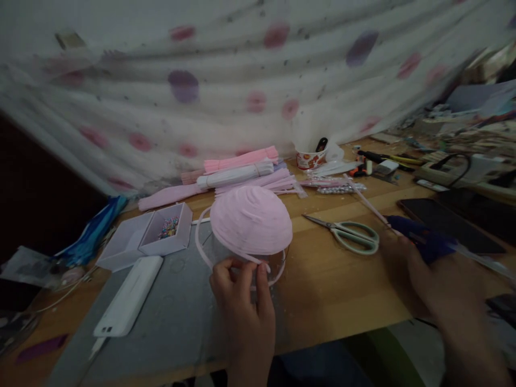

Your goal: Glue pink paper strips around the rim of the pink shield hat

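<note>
the left hand (244,303) reaches up from the near edge, its fingers pinching a pink strip (244,256) at the lower rim of the pink dome (250,220), mid-counter (322,290). the right hand (443,282) stretches forward at the blue glue gun (423,235); blur hides whether its fingers grip it. a white box (171,246) holds small multicoloured pieces (168,227); a patterned cup (310,160) holds something black (321,144).

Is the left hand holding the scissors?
No, the left hand pinches a thin pink strip beside the pink dome, while the scissors lie on the wooden tabletop.
</note>
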A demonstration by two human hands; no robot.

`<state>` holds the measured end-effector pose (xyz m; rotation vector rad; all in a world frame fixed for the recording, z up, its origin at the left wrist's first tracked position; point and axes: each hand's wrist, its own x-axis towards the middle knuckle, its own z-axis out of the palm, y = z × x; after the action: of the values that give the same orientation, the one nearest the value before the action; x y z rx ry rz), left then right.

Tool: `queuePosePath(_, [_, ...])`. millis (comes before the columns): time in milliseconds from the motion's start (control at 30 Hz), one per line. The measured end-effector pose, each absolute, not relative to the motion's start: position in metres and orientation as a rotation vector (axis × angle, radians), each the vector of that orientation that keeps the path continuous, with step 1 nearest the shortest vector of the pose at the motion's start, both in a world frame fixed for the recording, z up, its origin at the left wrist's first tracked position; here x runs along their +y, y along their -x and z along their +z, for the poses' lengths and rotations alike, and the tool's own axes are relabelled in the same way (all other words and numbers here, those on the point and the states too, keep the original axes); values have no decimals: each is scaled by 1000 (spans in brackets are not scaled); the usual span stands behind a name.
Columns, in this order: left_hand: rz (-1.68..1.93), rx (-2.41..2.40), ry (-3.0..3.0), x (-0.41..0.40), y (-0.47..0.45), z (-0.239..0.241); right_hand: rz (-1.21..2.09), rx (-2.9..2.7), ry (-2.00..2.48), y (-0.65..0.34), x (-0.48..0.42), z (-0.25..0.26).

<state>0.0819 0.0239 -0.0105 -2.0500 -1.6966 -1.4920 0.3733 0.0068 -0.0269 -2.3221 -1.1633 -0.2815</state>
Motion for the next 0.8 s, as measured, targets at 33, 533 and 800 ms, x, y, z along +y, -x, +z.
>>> queuePosePath(33, [-1515, -1686, 2029, 25, -83, -11, -308, -1148, 2339, -375, 7, -25])
queuePosePath(533, [-1636, -1701, 1946, 31, -85, -15, -67, -1055, 2454, -373, 9, -10])
queuePosePath(800, [-1699, -1730, 1915, 33, -85, -19, -37, -792, 2326, -358, -2, -12])
